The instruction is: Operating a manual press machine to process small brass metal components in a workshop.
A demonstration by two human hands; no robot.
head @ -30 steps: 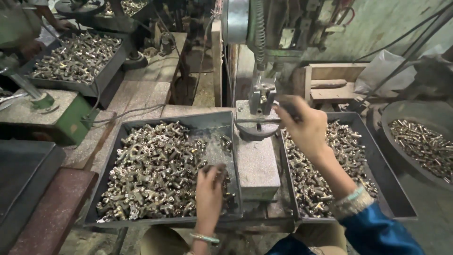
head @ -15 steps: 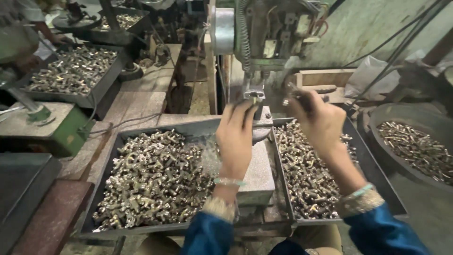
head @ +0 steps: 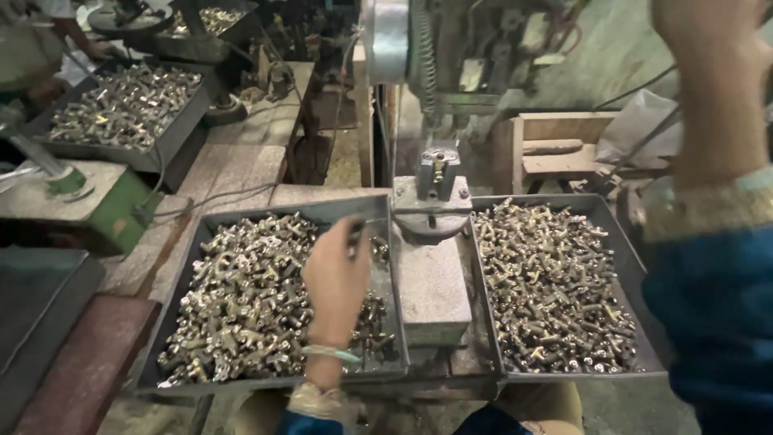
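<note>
My left hand (head: pixel 336 278) hovers over the right part of the left grey tray (head: pixel 179 283), which is full of small brass metal parts (head: pixel 241 298). Its fingers pinch one small part (head: pixel 355 234) near the tray's far right corner. The press (head: pixel 436 176) stands between the two trays, its die block just right of my left hand. My right hand (head: pixel 708 72) is raised high at the upper right, close to the camera, with a blue sleeve and a beaded cuff below it; its fingers are cut off by the frame's edge. The right tray (head: pixel 617 227) holds more brass parts (head: pixel 547 282).
Another tray of parts (head: pixel 121 109) sits at the far left beside a green machine base (head: pixel 113 213). Another person's arm (head: pixel 76 36) shows at the top left. A wooden box (head: pixel 555 149) stands behind the right tray. Dark metal plates (head: pixel 40 306) lie at the lower left.
My left hand has drawn back from the press die to the left tray. My right hand has left the press and risen to the upper right, partly out of view.
</note>
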